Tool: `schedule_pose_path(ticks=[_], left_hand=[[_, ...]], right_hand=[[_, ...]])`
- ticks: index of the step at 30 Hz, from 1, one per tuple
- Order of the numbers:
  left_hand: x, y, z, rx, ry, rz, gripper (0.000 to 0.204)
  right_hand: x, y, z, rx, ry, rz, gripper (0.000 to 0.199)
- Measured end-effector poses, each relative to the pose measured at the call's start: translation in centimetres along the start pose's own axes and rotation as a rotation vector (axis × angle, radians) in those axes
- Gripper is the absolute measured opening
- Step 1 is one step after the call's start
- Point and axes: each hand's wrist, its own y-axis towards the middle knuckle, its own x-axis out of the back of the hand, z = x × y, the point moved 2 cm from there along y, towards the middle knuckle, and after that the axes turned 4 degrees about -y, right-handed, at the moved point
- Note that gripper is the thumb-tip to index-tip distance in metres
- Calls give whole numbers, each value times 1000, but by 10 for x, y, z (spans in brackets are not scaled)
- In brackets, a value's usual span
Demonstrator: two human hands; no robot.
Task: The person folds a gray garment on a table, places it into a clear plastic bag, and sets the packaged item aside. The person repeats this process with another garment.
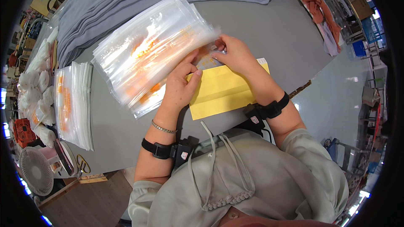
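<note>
A: Fingers [186, 69] of our left hand [178, 86]: how do we find them set?

B: We see them bent, with the thumb a little apart from the index finger, whose tip meets the lower edge of the clear plastic bags [143, 52]. We cannot tell whether they grip any film.

A: And our right hand [237, 54]?

B: Its thumb and index finger stand slightly apart at the lifted right corner of the bags. We cannot tell whether that corner is pinched. Between both hands we see clear film with orange print [206, 62].

A: Where do we locate the bags?

B: They lie as a fanned pile on the grey worktop [290, 37], left of its middle, set at a slant. The yellow paper [225, 94] lies nearer to us, by the near edge, beneath our wrists.

A: Which items surround them?

B: Along the far edge we have layered blue-grey fabric [126, 2]. Toward the left edge we have a second bag stack [75, 105]; at the near left corner, scissors [83, 164]. By the far right corner we note rust-coloured cloth [322, 11].
</note>
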Motion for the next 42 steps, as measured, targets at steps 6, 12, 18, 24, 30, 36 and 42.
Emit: schedule_pose_path(ticks=[6, 12, 18, 24, 30, 36, 42], left_hand=[[1, 1, -2, -26, 25, 0, 10], [2, 2, -3, -13, 7, 1, 11], [4, 3, -1, 19, 17, 5, 12], [4, 2, 1, 29, 6, 9, 14], [4, 3, 1, 33, 24, -2, 13], [3, 3, -1, 32, 11, -4, 14], [3, 1, -3, 31, 15, 2, 13]], right_hand=[[-1, 2, -4, -85, 29, 40, 22], [-1, 7, -3, -217, 26, 76, 19], [4, 5, 1, -196, 29, 114, 22], [10, 2, 5, -66, -194, 117, 41], [3, 4, 5, -58, -252, 32, 44], [7, 2, -4, -142, -68, -11, 35], [11, -8, -6, -224, 114, 103, 20]])
